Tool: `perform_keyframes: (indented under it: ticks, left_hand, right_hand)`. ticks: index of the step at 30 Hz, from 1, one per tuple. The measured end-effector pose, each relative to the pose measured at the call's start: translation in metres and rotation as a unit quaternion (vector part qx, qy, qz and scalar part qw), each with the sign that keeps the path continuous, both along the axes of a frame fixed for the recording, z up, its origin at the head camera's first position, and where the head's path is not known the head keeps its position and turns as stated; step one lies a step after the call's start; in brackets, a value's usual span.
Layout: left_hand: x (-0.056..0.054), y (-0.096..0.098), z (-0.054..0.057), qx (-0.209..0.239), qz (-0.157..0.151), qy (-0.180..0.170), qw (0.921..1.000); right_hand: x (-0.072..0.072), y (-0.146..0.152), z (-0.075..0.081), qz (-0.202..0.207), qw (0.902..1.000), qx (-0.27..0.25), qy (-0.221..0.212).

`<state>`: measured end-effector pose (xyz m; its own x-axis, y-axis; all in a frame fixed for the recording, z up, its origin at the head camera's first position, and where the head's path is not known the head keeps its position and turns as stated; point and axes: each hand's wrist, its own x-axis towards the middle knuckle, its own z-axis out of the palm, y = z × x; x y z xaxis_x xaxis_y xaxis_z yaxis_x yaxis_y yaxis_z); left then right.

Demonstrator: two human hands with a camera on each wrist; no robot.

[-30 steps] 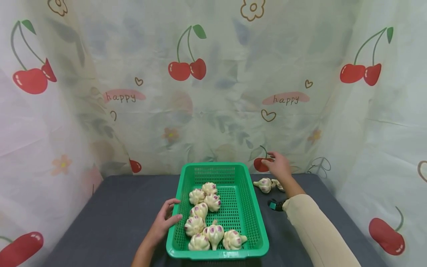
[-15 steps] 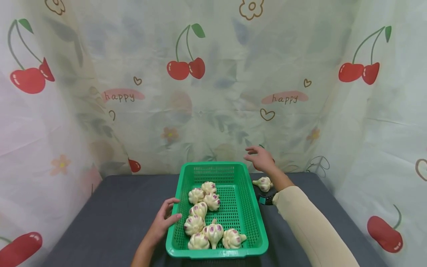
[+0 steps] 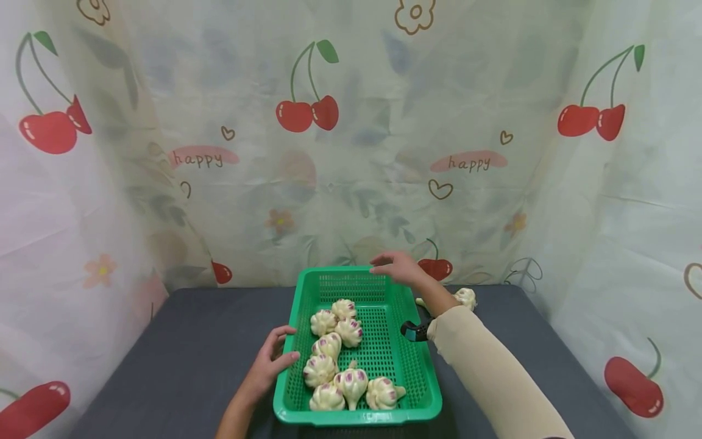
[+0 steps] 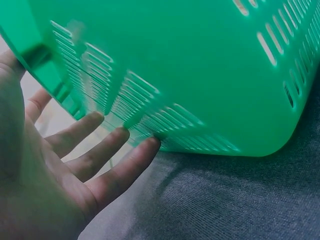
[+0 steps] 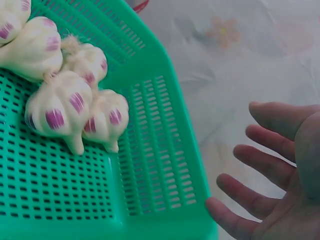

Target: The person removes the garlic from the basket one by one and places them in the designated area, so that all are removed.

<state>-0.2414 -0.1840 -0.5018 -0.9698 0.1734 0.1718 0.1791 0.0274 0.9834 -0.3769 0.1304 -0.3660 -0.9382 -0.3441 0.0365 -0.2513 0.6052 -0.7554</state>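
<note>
A green plastic basket [image 3: 392,332] holds several garlic bulbs [image 3: 351,381] along its left side and near end. My left hand [image 3: 269,364] is at the basket's left side. In the left wrist view its fingertips [image 4: 150,145] touch the slotted outer wall from below, fingers nearly straight. My right hand [image 3: 399,268] hovers over the far right part of the basket. The right wrist view shows that hand [image 5: 280,185] with fingers spread and nothing in it, beside the basket's rim [image 5: 192,145].
To the right of the basket, a garlic bulb [image 3: 465,297] lies on the dark grey table [image 3: 219,329], and the stem of another shows beside my forearm. A patterned curtain [image 3: 351,213] hangs behind the table and along both sides. A dark band [image 3: 415,331] is on my right wrist.
My right hand has moved left, from above the loose garlic bulbs to over the basket's far right part. My left hand and the basket have stayed put.
</note>
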Motion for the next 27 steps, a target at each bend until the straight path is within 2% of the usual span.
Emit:
perform_keyframes:
  ticks: [5, 12, 16, 19, 27]
  left_hand:
    - [0.001, 0.000, 0.001, 0.005, -0.011, 0.003, 0.9999]
    - [0.001, 0.000, 0.002, 0.007, -0.009, -0.002, 0.9999]
    - [0.000, -0.001, 0.002, 0.008, -0.011, -0.001, 0.9999]
    - [0.002, 0.000, 0.003, 0.007, -0.008, -0.003, 0.9999]
    - [0.000, 0.000, 0.001, 0.001, 0.001, -0.001, 1.0000]
  right_hand:
    - [0.000, -0.011, -0.010, 0.025, 0.9989, -0.010, -0.038]
    - [0.007, -0.021, -0.020, 0.096, 0.9902, -0.015, -0.100]
    - [0.011, -0.028, -0.024, 0.102, 0.9857, -0.015, -0.133]
    - [0.014, -0.034, -0.029, 0.107, 0.9825, -0.003, -0.152]
    - [0.017, -0.045, -0.045, 0.152, 0.9718, 0.040, -0.176]
